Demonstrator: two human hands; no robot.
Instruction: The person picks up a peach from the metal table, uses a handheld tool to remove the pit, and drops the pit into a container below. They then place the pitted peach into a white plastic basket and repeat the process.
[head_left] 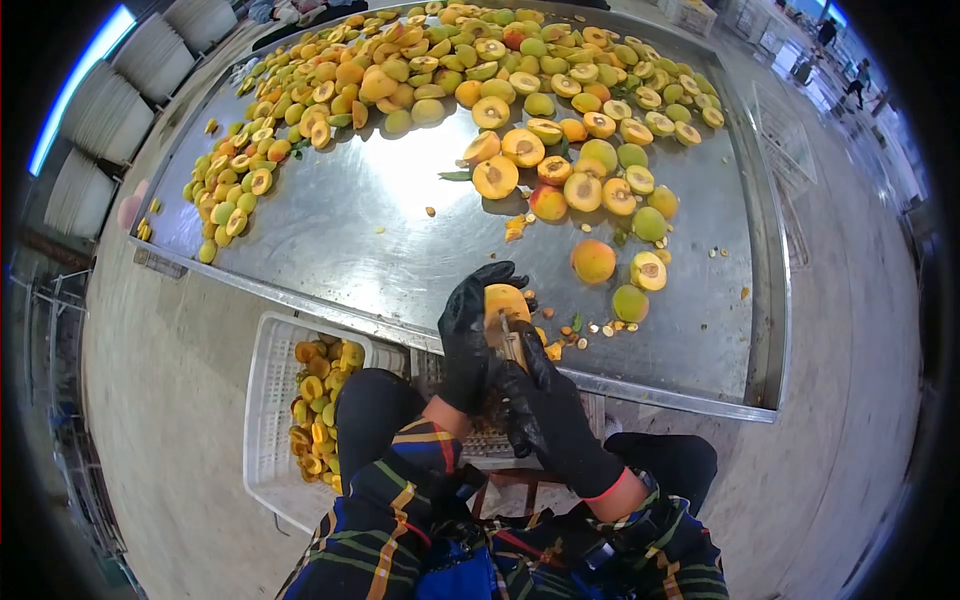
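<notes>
In its black glove my left hand (464, 335) is closed around a halved yellow peach (505, 300), held just over the near edge of the metal table (340, 225). My right hand (548, 400), gloved in black too, grips a small pitting tool (512, 345) with a light-coloured handle. The tool's metal end meets the peach's flesh; its exact shape is hard to make out. Loose pits and scraps (570, 345) lie on the metal beside my hands. Close by sit a whole peach (593, 261) and a cut half (648, 270).
A big heap of halved peaches (420, 70) covers the table's far side. On the floor to my left, a white plastic crate (262, 420) holds pitted halves (322, 410). Stacked white crates (110, 110) stand at the far left. Another person (858, 82) is in the distance.
</notes>
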